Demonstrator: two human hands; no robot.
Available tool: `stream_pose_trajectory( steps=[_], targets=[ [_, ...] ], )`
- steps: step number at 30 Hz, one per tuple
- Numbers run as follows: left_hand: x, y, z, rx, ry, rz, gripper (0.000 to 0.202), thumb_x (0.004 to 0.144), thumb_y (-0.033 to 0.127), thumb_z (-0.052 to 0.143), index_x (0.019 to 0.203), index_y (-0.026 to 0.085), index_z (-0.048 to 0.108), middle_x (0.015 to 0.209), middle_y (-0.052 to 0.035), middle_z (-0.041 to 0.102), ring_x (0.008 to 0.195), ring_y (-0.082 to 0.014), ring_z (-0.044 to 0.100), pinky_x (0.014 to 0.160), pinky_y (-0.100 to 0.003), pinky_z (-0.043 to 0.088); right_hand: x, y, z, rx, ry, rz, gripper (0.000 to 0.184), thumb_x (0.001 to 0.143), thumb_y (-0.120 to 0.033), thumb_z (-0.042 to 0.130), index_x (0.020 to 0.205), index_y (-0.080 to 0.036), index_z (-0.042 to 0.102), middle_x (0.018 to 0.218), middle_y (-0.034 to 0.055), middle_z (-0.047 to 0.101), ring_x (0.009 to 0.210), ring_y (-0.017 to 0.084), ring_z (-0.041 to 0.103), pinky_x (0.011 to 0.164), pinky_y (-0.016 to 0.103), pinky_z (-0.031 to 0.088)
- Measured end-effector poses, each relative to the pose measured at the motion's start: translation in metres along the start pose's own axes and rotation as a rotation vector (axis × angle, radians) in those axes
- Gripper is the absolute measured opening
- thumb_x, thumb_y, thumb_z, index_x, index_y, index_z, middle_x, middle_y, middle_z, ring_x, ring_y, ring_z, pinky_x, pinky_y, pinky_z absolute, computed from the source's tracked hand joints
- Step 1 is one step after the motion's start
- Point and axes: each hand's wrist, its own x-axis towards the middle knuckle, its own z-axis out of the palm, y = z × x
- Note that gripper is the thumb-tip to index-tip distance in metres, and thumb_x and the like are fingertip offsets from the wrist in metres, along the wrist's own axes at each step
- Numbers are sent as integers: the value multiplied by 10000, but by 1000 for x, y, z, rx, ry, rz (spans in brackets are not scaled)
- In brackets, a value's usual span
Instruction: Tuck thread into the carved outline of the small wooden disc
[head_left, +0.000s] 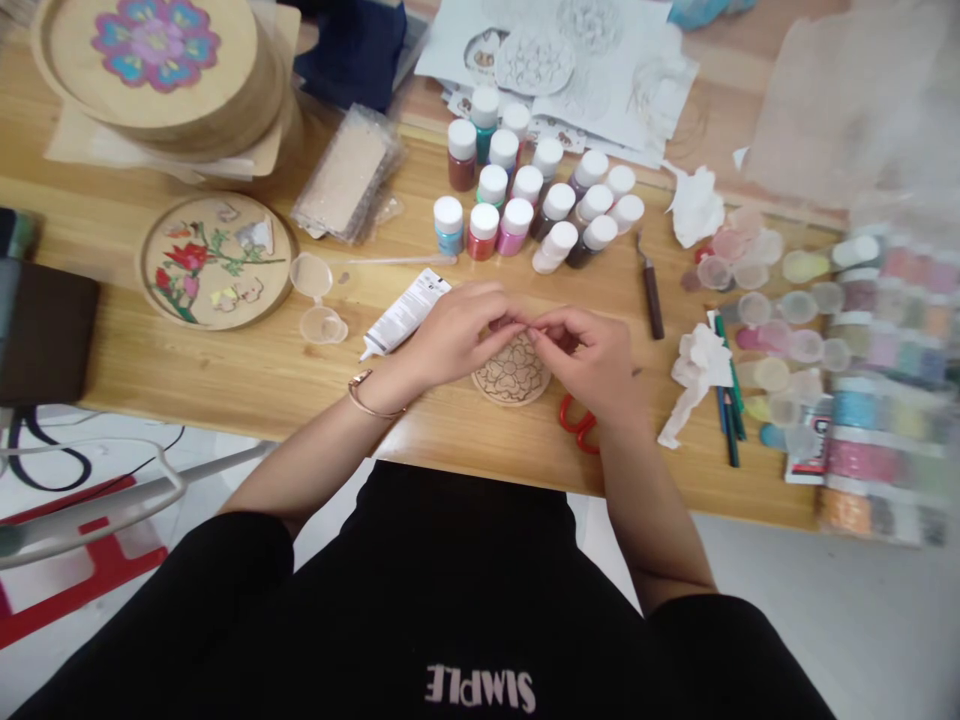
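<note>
A small round wooden disc [511,378] with a dark-lined flower pattern lies near the table's front edge. Over its far rim, my left hand [469,330] and my right hand [589,355] meet, fingertips pinched together. Whatever sits between the fingertips is too small to make out. Red scissor handles [577,425] stick out beside my right wrist, the rest hidden beneath the hand. Next to my left hand lies a white tube [405,312] with its nozzle toward me.
Several paint bottles [516,222] stand beyond my hands. To the left are a painted round plaque [216,262] and stacked wooden discs [247,80]. A dark-handled tool [652,300], crumpled tissue [699,365], pencils [729,410] and small lidded cups [772,375] lie to the right.
</note>
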Motion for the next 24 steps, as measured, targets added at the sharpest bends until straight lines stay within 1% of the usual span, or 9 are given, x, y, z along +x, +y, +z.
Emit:
stream_pose_trajectory(
  steps=[6, 12, 18, 24],
  targets=[
    [0, 0, 1, 30, -14, -7, 101, 919, 218, 569, 919, 177, 662, 748, 9, 588, 716, -127, 559, 670, -237, 422, 0, 1, 1, -29, -1, -35, 76, 788, -223, 638, 777, -201, 710, 566, -44, 604, 493, 74, 461, 543, 241, 418],
    [-1, 0, 2, 40, -24, -30, 107, 919, 228, 561, 913, 179, 657, 745, 8, 590, 716, -130, 560, 674, -244, 425, 1, 2, -1, -71, -11, -84, 95, 799, -231, 632, 786, -215, 725, 618, -27, 658, 528, 90, 509, 548, 249, 424],
    [0, 1, 1, 33, -7, -22, 111, 918, 230, 562, 889, 170, 651, 740, 5, 579, 705, -130, 551, 662, -245, 418, 0, 2, -1, -63, -9, -85, 81, 801, -220, 637, 784, -211, 716, 595, -31, 631, 519, 90, 508, 560, 255, 432],
    [-1, 1, 1, 51, -35, -45, 129, 924, 246, 544, 905, 178, 652, 764, -5, 595, 725, -137, 557, 674, -252, 422, 0, 1, 0, -88, -19, -75, 97, 807, -230, 619, 784, -215, 712, 590, -34, 622, 519, 92, 495, 577, 260, 434]
  ],
)
